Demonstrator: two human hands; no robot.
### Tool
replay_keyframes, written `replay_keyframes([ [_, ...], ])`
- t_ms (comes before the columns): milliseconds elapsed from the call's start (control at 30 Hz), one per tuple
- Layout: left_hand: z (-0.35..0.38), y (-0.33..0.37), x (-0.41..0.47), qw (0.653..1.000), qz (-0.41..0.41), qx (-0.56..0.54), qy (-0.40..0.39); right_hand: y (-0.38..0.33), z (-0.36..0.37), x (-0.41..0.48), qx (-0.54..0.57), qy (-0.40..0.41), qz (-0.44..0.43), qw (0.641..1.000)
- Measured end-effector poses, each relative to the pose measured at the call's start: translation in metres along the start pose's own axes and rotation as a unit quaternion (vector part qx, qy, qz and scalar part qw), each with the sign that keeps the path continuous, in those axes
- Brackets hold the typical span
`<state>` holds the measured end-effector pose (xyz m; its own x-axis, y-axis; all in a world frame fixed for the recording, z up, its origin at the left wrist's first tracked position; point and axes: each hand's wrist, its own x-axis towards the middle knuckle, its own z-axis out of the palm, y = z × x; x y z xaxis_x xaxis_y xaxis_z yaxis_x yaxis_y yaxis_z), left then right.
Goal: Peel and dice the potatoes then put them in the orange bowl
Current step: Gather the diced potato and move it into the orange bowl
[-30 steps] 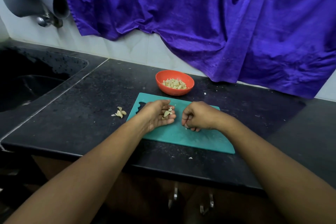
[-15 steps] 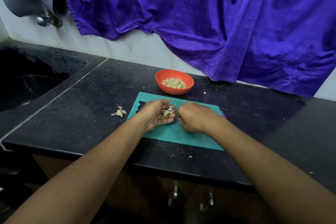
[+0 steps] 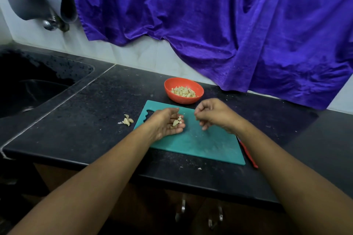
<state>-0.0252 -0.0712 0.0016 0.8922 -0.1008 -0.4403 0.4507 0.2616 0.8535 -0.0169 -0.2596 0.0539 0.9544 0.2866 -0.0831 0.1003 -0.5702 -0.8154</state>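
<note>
Handful: potato dice (image 3: 176,120), centre frame, above the cutting board (image 3: 200,145).
Left hand (image 3: 166,123): grip cupped palm-up, dice lying loose.
Right hand (image 3: 214,115): grip curled; contents unclear.
Handling: probably light, wet, slippery; best carried level.
Orange bowl (image 3: 183,100): just above, part-filled.

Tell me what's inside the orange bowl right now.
The orange bowl holds a heap of pale diced potato pieces. Bare orange wall shows behind them. The bottom beneath the heap is covered, so its depth cannot be told.
</note>
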Motion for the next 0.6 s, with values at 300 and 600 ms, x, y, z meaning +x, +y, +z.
replay_keyframes([
  [300, 0.000, 0.003, -0.007, 1.000, -0.006, -0.014, -0.012, -0.028, 0.018, 0.017, -0.034, -0.054, -0.040, 0.997],
  [600, 0.000, 0.003, -0.005, 1.000, -0.009, -0.016, -0.017, -0.032, 0.020, 0.021, -0.020, -0.043, -0.040, 0.998],
])
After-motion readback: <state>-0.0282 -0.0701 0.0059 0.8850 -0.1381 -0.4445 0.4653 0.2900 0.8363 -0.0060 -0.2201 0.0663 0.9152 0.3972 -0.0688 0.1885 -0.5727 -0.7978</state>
